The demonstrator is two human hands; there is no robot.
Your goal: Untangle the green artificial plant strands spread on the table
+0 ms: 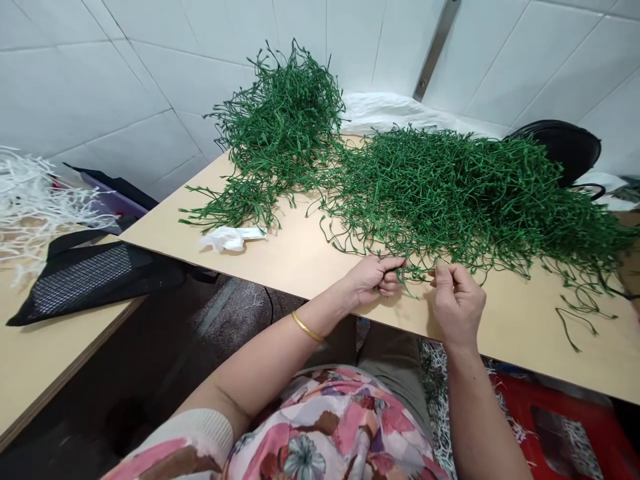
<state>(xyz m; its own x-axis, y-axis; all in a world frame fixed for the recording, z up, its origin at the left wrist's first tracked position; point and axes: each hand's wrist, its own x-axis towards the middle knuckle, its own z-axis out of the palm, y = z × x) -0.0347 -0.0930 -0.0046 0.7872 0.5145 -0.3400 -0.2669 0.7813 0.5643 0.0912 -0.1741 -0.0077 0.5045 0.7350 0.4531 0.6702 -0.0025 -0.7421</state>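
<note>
My left hand (375, 279) is closed around thin green plastic stems (411, 273) near the front edge of the table. Just to its right, my right hand (457, 300) pinches the other side of the same stems between thumb and forefinger. How many stems are held cannot be made out. Beyond both hands spreads a large tangled heap of green plastic stems (450, 187) with small knobbed tips. A second, taller pile of green stems (287, 107) stands at the back left, and a smaller bunch (240, 203) lies in front of it.
A crumpled white wrapper (231, 239) lies on the tan table (300, 250). Several loose stems (575, 320) are at the right. On the left table sit white stems (45, 207) and a black mesh bag (85, 277). A black round object (563, 147) leans at the back right. A red crate (540, 400) stands below.
</note>
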